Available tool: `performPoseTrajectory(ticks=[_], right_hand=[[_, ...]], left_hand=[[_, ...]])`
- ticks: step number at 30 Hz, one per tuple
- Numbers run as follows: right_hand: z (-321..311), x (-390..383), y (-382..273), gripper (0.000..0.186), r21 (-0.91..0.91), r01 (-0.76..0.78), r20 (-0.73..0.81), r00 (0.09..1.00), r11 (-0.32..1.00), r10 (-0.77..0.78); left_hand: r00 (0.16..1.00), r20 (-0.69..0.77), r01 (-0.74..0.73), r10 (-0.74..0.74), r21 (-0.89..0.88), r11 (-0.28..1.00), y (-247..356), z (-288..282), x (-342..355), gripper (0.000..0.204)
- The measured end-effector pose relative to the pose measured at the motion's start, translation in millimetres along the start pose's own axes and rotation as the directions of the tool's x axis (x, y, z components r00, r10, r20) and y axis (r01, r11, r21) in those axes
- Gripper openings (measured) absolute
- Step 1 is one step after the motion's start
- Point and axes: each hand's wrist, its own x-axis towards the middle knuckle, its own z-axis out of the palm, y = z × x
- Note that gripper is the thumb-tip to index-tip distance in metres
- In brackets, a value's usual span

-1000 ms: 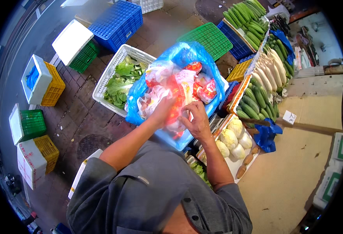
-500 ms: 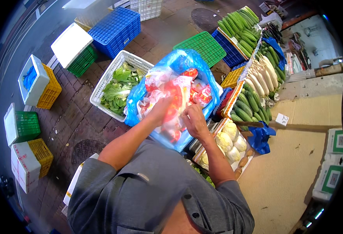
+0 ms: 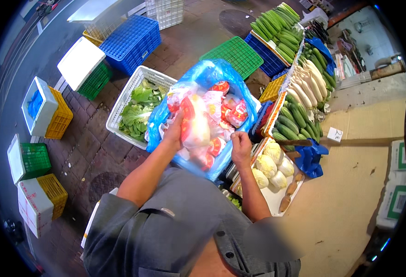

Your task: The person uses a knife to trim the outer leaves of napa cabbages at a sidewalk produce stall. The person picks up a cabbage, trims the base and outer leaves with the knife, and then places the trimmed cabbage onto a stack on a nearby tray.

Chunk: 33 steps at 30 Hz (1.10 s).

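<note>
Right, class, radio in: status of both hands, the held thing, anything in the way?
Left hand gripping red-and-white wrapped bundle. Right hand curled closed beside blue bag, any hold unclear. Other wrapped packets crowd the bag.

You get the strongest light mid-frame, where the wrapped bundle [image 3: 195, 122] looks washed out and softly blurred, and the blue bag [image 3: 219, 69] carries glossy highlights. The pavement [image 3: 90, 147] at left is dimmer. Below and right of centre, a smeared, out-of-focus patch covers your grey sleeve [image 3: 268, 240]. Bluish-white light streaks [image 3: 385, 244] glow at lower right. Around your view, straight edges bow toward a black rim.
</note>
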Motion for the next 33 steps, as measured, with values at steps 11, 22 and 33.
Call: performPoseTrajectory(ticks=[11, 22, 33], right_hand=[[57.0, 33.5, -43.3, 0.044, 0.615, -0.153, 0.196, 0.980, 0.773, 0.039], [58.7, 39.9, -48.9, 0.014, 0.428, 0.060, -0.017, 0.998, 0.902, -0.058], [56.7, 57.9, 0.3, 0.017, 0.631, -0.207, 0.020, 0.968, 0.748, 0.251]], left_hand=[[0.999, 0.040, -0.037, 0.034, 0.063, 0.997, -8.1, 7.5, -5.9, 0.059], [0.994, 0.086, -0.072, 0.071, 0.008, 0.997, 1.6, 12.4, -18.0, 0.060], [0.993, 0.107, -0.041, 0.043, -0.016, 0.999, 2.3, -1.6, -9.4, 0.063]])
